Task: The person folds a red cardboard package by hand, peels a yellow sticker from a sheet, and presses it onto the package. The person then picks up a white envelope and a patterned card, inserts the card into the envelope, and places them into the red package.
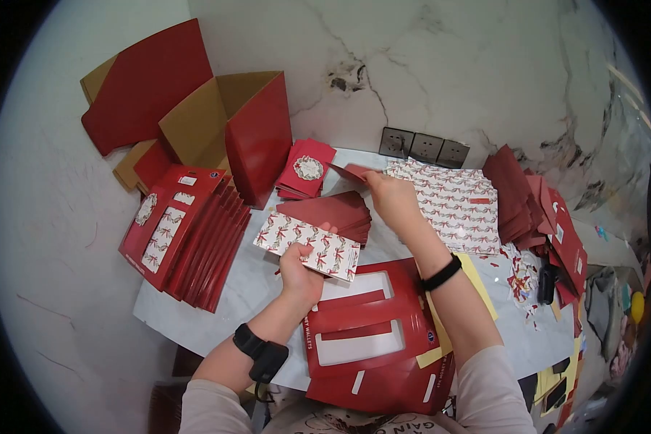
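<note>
My left hand (pixel 302 273) is closed on a white wallet (pixel 308 244) printed with red bows and green wreaths, tilted above the table. Farther back, my right hand (pixel 391 195) pinches a dark red envelope (pixel 349 173) by its edge. Between the hands lies a fanned stack of dark red envelopes (pixel 340 211), partly hidden by the patterned wallet. Below my left hand, a red die-cut card sleeve (pixel 405 318) with white-showing windows lies flat near the front edge, with yellow paper (pixel 476 286) partly beneath it.
Filled red packs (pixel 188 239) stand at the left beside an open red box (pixel 257 137). Red wreath wallets (pixel 305 168) lie at the back. Patterned sheets (pixel 448 210), more red envelopes (pixel 510 192), paper scraps (pixel 522 278) and a black object (pixel 547 283) occupy the right side.
</note>
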{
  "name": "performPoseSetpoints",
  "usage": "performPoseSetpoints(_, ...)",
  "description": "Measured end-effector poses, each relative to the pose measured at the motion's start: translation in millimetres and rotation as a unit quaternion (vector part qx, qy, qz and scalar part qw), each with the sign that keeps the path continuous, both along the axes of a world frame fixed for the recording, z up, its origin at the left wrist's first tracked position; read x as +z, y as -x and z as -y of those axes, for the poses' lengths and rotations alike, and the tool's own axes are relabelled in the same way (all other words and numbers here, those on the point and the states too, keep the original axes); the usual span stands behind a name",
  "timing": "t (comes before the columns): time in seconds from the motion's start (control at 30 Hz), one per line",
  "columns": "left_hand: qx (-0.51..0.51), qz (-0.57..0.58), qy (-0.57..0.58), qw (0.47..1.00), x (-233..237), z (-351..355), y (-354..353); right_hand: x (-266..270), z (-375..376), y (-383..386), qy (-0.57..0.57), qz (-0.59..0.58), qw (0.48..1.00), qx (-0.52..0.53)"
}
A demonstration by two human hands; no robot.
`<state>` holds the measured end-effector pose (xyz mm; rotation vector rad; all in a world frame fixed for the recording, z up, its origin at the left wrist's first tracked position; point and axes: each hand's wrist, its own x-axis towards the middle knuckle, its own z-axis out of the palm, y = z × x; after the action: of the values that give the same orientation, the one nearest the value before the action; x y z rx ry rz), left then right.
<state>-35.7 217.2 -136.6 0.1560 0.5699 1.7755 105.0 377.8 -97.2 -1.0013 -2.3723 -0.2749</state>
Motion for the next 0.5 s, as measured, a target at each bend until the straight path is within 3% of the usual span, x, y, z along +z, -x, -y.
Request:
performPoseSetpoints(0.07, 0.028, -0.017, -0.003, 0.999, 5, 3, -5, 14, 30, 1, -0.032, -0.073, 0.993, 0.084)
performPoseSetpoints(0.13, 0.109, -0.086, -0.142, 0.98, 3, 7, -5, 14, 52, 3, -0.032, -0.094, 0.988, 0.118)
performPoseSetpoints(0.17, 0.106, -0.086, -0.142, 0.98, 8, 8, -4, 11, 60, 4, -0.032, -0.114, 0.981, 0.153)
performPoseSetpoints(0.23, 0.203, -0.148, -0.236, 0.939, 21, 12, -1, 1, 69, 6, -0.019, -0.097, 0.977, 0.189)
performPoseSetpoints(0.27, 0.224, -0.173, -0.226, 0.932, 27, 13, 2, -3, 72, 4, 0.016, -0.077, 0.975, 0.209)
performPoseSetpoints(0.3, 0.224, -0.176, -0.226, 0.932, 31, 15, 5, -5, 74, 3, 0.016, -0.08, 0.974, 0.209)
performPoseSetpoints(0.4, 0.245, -0.15, -0.238, 0.928, 35, 9, 18, -1, 75, -2, 0.168, -0.01, 0.955, 0.243)
performPoseSetpoints(0.43, 0.229, -0.144, -0.27, 0.924, 29, 3, 29, 12, 66, 4, 0.142, -0.023, 0.957, 0.251)
performPoseSetpoints(0.5, 0.238, -0.084, -0.232, 0.939, 36, 4, 30, 22, 81, -12, 0.217, -0.036, 0.957, 0.188)
